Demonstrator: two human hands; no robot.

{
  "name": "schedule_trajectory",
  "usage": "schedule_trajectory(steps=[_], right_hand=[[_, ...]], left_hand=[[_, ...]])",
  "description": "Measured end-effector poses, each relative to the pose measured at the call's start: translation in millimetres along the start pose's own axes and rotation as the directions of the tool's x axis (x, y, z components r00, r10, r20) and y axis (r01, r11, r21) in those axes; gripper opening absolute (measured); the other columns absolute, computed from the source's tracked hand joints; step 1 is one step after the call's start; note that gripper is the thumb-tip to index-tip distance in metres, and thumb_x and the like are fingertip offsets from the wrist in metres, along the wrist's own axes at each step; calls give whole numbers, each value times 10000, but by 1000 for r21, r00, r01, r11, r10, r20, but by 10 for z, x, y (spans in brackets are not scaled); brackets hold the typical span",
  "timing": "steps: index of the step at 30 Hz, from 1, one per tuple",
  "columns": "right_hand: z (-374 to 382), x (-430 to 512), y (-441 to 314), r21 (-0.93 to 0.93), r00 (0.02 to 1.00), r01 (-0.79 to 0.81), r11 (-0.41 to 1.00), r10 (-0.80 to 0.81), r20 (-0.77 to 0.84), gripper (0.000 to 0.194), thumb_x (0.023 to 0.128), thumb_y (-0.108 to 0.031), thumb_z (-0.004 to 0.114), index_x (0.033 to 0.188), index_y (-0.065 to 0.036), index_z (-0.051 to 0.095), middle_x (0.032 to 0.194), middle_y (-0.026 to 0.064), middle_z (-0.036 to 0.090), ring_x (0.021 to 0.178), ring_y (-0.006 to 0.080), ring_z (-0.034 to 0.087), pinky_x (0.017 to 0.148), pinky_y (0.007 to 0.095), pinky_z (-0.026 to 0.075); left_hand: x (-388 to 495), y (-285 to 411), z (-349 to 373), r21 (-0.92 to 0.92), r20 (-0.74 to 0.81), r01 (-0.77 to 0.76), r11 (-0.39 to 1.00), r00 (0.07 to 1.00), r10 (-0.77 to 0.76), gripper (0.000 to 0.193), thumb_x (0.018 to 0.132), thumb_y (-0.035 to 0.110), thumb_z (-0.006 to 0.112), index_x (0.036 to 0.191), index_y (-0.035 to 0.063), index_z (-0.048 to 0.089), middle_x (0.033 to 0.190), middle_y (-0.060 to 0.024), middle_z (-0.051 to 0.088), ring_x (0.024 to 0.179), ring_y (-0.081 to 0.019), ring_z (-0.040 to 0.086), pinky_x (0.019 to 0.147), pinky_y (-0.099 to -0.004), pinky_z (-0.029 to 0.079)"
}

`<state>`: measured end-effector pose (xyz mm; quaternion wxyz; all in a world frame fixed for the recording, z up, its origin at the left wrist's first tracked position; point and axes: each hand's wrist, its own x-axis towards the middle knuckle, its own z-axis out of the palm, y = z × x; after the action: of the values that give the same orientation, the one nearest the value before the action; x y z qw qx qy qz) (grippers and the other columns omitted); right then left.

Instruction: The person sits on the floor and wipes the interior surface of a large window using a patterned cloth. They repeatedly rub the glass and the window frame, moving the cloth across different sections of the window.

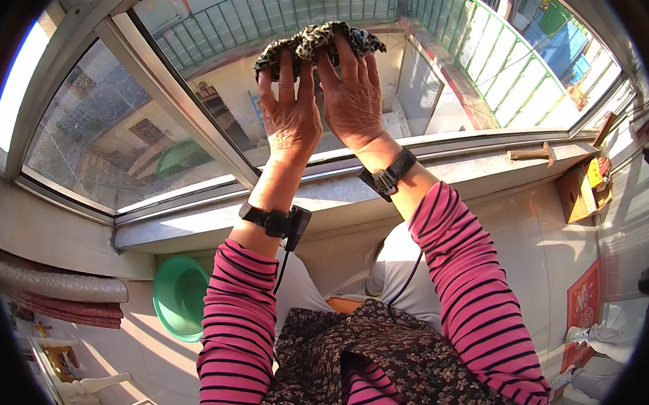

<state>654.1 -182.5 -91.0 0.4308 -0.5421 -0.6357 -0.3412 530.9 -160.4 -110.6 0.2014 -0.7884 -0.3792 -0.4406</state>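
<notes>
Both my hands are raised side by side in front of a window pane. Beneath the fingers of my left hand is the left part of a bunched leopard-print cloth. My right hand has its fingers over the right part of that same cloth. The cloth is crumpled, and its underside is hidden; whether it touches glass I cannot tell. Each wrist wears a black strap. Below the hands runs a pale windowsill, with the metal window frame slanting at left.
A green plastic basin stands on the tiled floor at left, near folded padded fabric. A wooden-handled tool lies on the sill at right, above a cardboard box. Another person's shoe shows at the right edge, by a red mat.
</notes>
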Motion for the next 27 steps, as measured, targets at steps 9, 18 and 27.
schedule_trajectory(steps=[9,18,27], right_hand=[[76,-1504,44,44,904,-287,957,255,342,498,803,-43,576,1295,-61,505,1373,204,325,1231,390,417,1018,440,399],[-237,-97,531,87,987,-124,988,132,-93,451,779,-99,583,1227,-45,569,1312,186,410,1146,370,453,979,436,400],[-140,-1508,449,47,848,-453,890,414,330,279,893,-84,534,1156,-6,584,1375,245,341,1213,419,433,1010,458,400]], left_hand=[[-1035,203,386,-35,358,-37,999,932,47,501,753,64,576,1254,83,581,1470,-51,349,1310,-382,286,1084,-465,330],[414,520,204,48,-27,-96,994,995,97,631,729,146,698,1323,82,495,1475,-157,326,1352,-377,230,1135,-466,202],[-685,651,538,16,431,-228,973,880,199,506,762,114,582,1267,97,570,1504,-14,310,1344,-366,233,1115,-470,300]])
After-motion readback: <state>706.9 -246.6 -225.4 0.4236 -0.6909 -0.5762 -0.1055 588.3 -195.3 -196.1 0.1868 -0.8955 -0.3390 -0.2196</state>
